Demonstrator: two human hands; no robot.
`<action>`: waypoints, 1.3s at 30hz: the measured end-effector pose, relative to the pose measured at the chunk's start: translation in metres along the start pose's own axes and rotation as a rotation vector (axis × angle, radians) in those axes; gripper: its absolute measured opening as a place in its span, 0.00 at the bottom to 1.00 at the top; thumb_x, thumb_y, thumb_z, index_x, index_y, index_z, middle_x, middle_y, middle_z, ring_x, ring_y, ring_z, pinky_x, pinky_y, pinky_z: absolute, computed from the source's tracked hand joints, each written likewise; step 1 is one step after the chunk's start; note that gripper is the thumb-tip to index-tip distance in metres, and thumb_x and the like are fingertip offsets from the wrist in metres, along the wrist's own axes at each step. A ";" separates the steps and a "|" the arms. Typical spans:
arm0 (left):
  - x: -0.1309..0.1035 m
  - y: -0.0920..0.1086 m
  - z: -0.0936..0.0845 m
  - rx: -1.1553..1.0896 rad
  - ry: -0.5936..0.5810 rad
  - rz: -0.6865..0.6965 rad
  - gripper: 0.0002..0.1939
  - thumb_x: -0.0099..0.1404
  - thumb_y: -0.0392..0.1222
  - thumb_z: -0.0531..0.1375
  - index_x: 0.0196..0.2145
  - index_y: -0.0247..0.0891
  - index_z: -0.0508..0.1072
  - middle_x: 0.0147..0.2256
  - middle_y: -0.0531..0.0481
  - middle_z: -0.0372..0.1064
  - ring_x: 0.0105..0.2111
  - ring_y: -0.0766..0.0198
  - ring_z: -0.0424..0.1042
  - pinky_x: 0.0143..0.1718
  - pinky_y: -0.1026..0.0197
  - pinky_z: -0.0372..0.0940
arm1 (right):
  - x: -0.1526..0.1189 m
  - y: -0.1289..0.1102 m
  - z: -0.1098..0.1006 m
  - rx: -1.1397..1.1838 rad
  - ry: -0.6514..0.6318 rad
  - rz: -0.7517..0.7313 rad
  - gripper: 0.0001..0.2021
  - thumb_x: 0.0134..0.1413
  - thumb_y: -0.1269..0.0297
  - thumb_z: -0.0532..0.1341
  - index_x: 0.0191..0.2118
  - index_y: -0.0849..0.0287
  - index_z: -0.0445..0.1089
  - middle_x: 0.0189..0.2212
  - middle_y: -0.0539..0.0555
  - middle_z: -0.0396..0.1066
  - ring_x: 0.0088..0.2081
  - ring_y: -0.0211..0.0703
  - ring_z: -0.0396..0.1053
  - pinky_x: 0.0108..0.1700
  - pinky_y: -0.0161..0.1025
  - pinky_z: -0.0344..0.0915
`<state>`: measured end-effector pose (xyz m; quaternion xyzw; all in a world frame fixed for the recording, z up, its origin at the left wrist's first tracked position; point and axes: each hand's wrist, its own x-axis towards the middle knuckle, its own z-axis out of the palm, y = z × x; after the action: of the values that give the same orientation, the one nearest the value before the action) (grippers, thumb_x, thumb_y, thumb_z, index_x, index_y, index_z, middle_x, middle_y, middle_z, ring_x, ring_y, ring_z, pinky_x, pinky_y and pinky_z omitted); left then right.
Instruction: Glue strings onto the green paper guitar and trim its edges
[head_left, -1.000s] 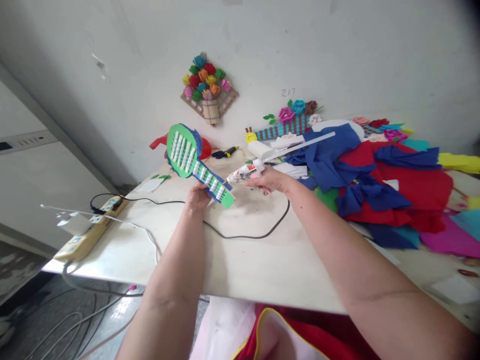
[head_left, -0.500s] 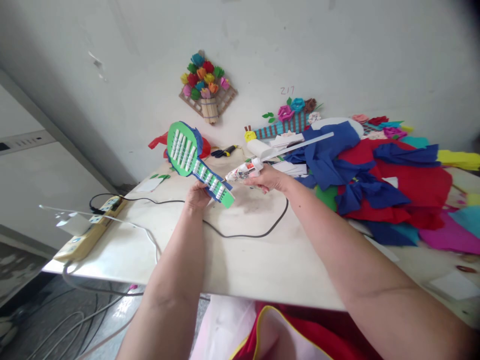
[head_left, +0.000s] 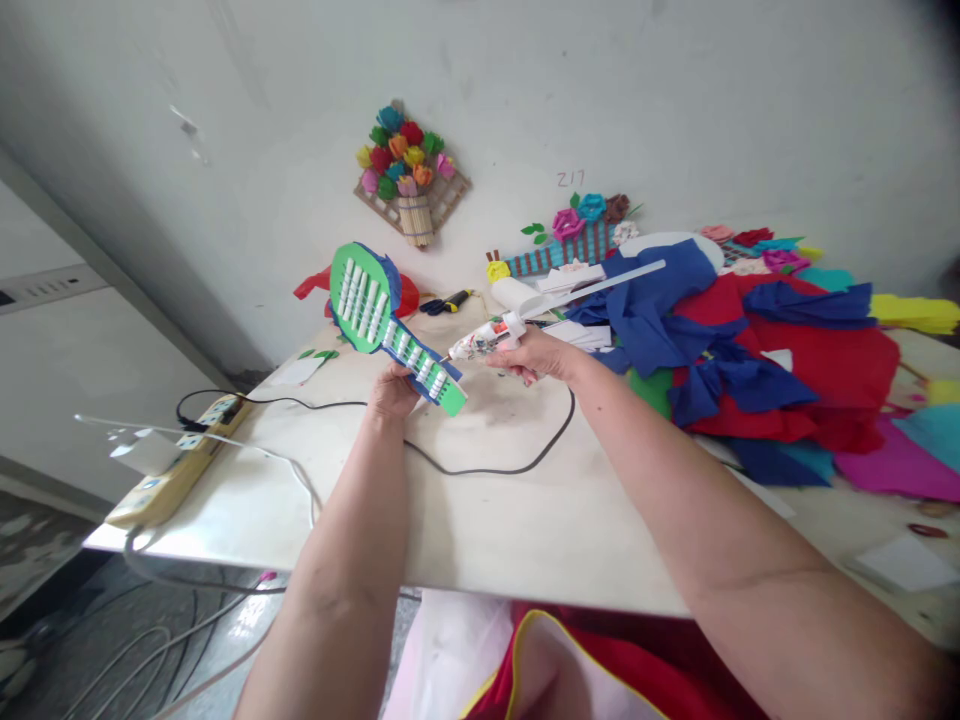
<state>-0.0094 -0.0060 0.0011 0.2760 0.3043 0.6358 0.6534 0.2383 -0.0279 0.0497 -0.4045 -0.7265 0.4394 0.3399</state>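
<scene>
Craft workspace: glue gun (head_left: 480, 340), heap of coloured sheets (head_left: 821, 345), flower decoration (head_left: 414, 157) on the wall (head_left: 285, 130).

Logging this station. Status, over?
Left hand gripping green-and-blue guitar-shaped craft by its neck. Right hand holding white glue gun, nozzle close to neck. Black cord looped across pale table.

Free tabletop (head_left: 525, 540), black cable (head_left: 484, 471) beyond

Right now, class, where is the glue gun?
In the head view, the glue gun is near the centre, in the right hand, right of the green craft piece.
</scene>
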 end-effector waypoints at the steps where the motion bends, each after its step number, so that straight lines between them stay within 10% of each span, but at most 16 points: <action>1: 0.000 0.000 0.000 0.002 0.003 -0.002 0.15 0.40 0.26 0.51 0.28 0.36 0.68 0.24 0.52 0.72 0.25 0.64 0.72 0.31 0.60 0.68 | 0.000 0.000 0.001 -0.004 0.001 0.002 0.18 0.38 0.53 0.68 0.22 0.61 0.63 0.12 0.44 0.59 0.10 0.26 0.51 0.10 0.28 0.52; 39: 0.002 0.002 -0.003 -0.072 -0.006 0.039 0.20 0.40 0.26 0.51 0.32 0.35 0.71 0.23 0.52 0.72 0.24 0.63 0.72 0.31 0.60 0.68 | 0.004 0.002 -0.001 -0.146 0.018 -0.067 0.16 0.37 0.53 0.67 0.23 0.62 0.65 0.15 0.44 0.59 0.14 0.27 0.53 0.13 0.29 0.52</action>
<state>-0.0129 -0.0040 0.0006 0.2604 0.2738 0.6581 0.6513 0.2384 -0.0237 0.0489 -0.4077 -0.7667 0.3697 0.3305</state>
